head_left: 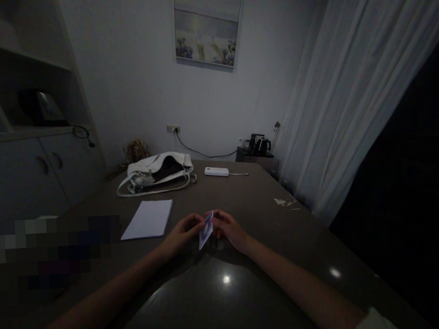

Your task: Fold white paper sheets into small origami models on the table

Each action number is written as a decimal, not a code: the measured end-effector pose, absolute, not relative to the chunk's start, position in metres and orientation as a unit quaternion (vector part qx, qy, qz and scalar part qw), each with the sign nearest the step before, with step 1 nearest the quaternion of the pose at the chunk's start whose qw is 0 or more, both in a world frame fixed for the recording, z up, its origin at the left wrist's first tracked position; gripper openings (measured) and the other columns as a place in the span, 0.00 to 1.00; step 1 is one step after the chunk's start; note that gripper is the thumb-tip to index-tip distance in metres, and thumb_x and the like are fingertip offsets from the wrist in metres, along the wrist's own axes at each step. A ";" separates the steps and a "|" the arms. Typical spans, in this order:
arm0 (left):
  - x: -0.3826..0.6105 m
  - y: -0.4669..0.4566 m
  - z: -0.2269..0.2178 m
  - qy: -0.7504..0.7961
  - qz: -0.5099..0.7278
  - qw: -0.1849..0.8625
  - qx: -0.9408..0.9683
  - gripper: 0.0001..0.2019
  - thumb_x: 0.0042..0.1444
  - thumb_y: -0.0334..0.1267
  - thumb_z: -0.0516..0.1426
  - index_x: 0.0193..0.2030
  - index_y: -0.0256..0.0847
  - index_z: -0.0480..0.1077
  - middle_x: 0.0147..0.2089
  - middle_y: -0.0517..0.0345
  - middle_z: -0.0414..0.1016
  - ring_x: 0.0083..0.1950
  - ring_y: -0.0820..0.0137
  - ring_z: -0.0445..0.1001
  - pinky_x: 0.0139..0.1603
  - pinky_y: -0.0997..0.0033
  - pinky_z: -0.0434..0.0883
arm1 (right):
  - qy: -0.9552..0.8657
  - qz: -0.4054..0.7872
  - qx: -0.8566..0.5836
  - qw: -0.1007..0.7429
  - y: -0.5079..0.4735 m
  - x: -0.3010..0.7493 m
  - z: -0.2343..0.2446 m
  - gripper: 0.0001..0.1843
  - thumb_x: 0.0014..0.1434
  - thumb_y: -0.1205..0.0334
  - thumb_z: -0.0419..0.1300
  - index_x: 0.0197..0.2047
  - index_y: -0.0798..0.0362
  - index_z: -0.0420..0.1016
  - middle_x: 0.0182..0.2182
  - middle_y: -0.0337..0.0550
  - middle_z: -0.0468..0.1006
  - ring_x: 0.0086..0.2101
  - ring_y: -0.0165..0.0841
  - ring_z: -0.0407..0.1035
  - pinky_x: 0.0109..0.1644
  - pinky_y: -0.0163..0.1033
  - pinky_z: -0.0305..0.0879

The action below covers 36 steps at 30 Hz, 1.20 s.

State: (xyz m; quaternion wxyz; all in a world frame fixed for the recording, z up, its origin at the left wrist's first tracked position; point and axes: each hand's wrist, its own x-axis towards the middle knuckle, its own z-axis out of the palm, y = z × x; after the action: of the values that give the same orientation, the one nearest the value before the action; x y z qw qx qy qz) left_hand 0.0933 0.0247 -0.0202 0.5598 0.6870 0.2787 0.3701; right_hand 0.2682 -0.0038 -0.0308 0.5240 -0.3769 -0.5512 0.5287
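Above the dark table, both hands hold one small thin card (206, 230) with a pale edge and a bluish-purple printed face. It is tilted, with its lower corner pointing down toward me. My left hand (186, 230) pinches its left side between thumb and fingers. On the other side, my right hand (228, 228) has its fingertips closed on the upper right edge. The print is too dim to read, and whether it is one card or several together I cannot tell. A stack of white paper (149, 219) lies left of my left hand, apart from it.
Farther back on the table (248, 285) lie a white handbag (159, 170) with its strap looped forward and a white power bank (216, 171) with a short cable. A blurred-out patch (58, 251) covers the left side. Sheer curtains (322, 90) hang at the right.
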 end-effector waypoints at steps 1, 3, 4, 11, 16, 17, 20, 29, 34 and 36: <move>0.093 0.024 -0.020 0.280 0.368 0.553 0.693 0.17 0.48 0.52 0.59 0.33 0.38 0.67 0.30 0.60 0.71 0.34 0.68 0.70 0.37 0.71 0.65 | -0.547 0.526 -0.378 0.530 -0.004 0.268 -0.031 0.17 0.51 0.52 0.61 0.42 0.52 0.72 0.28 0.37 0.70 0.23 0.24 0.63 0.22 0.28 0.56; 0.093 0.023 -0.020 0.281 0.360 0.547 0.702 0.17 0.49 0.52 0.58 0.34 0.38 0.68 0.30 0.61 0.71 0.33 0.69 0.69 0.36 0.72 0.64 | -0.534 0.523 -0.385 0.542 -0.004 0.268 -0.031 0.16 0.50 0.53 0.61 0.40 0.52 0.73 0.27 0.36 0.69 0.23 0.24 0.63 0.22 0.28 0.56; 0.093 0.023 -0.020 0.283 0.357 0.545 0.704 0.17 0.50 0.52 0.57 0.34 0.38 0.68 0.30 0.61 0.71 0.33 0.69 0.69 0.35 0.72 0.64 | -0.524 0.521 -0.390 0.550 -0.005 0.268 -0.030 0.15 0.49 0.53 0.62 0.38 0.52 0.73 0.26 0.36 0.69 0.23 0.25 0.62 0.22 0.28 0.56; 0.093 0.023 -0.019 0.310 0.364 0.539 0.694 0.19 0.49 0.54 0.56 0.33 0.38 0.68 0.29 0.61 0.70 0.32 0.68 0.68 0.34 0.72 0.64 | -0.452 0.507 -0.415 0.606 -0.005 0.267 -0.028 0.14 0.43 0.54 0.66 0.29 0.54 0.71 0.23 0.35 0.68 0.21 0.24 0.60 0.21 0.29 0.53; 0.092 0.023 -0.020 0.300 0.355 0.532 0.707 0.17 0.52 0.52 0.55 0.33 0.38 0.68 0.29 0.61 0.69 0.32 0.69 0.68 0.33 0.74 0.63 | -0.445 0.498 -0.421 0.613 -0.003 0.267 -0.031 0.14 0.42 0.55 0.66 0.28 0.55 0.71 0.22 0.35 0.68 0.20 0.24 0.59 0.21 0.29 0.52; 0.092 0.023 -0.020 0.300 0.352 0.530 0.711 0.17 0.52 0.52 0.55 0.33 0.38 0.68 0.29 0.61 0.69 0.32 0.69 0.68 0.33 0.74 0.63 | -0.446 0.496 -0.424 0.613 -0.003 0.267 -0.031 0.14 0.42 0.55 0.66 0.28 0.55 0.71 0.21 0.34 0.68 0.20 0.24 0.59 0.21 0.30 0.52; 0.092 0.023 -0.019 0.306 0.348 0.524 0.715 0.18 0.51 0.53 0.55 0.33 0.38 0.68 0.29 0.61 0.69 0.32 0.68 0.68 0.33 0.73 0.63 | -0.453 0.487 -0.431 0.609 -0.002 0.267 -0.034 0.13 0.42 0.55 0.66 0.27 0.55 0.71 0.20 0.34 0.68 0.20 0.25 0.60 0.21 0.30 0.52; 0.091 0.021 -0.017 0.314 0.357 0.523 0.707 0.18 0.55 0.53 0.51 0.35 0.38 0.69 0.28 0.61 0.69 0.31 0.70 0.68 0.33 0.74 0.64 | -0.421 0.484 -0.503 0.579 0.007 0.285 -0.018 0.07 0.41 0.62 0.64 0.24 0.56 0.72 0.19 0.37 0.72 0.19 0.25 0.63 0.22 0.31 0.57; 0.090 0.026 -0.023 0.323 0.336 0.541 0.700 0.18 0.56 0.53 0.50 0.38 0.39 0.68 0.27 0.62 0.70 0.28 0.71 0.67 0.30 0.75 0.63 | -0.383 0.467 -0.562 0.565 0.019 0.335 -0.001 0.02 0.44 0.68 0.61 0.23 0.58 0.72 0.21 0.42 0.74 0.18 0.25 0.64 0.21 0.30 0.59; 0.089 0.027 -0.024 0.321 0.332 0.537 0.706 0.18 0.56 0.53 0.50 0.38 0.39 0.68 0.28 0.61 0.70 0.29 0.71 0.68 0.31 0.75 0.63 | -0.363 0.442 -0.590 0.570 0.021 0.364 0.003 0.03 0.45 0.68 0.61 0.23 0.58 0.71 0.21 0.42 0.74 0.18 0.25 0.64 0.20 0.30 0.58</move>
State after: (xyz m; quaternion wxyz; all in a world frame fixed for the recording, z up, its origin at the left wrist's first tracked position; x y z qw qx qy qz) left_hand 0.0894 0.0269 -0.0237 0.5372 0.7062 0.3205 0.3316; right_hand 0.3638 0.0215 0.0030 0.5696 -0.5905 -0.3626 0.4420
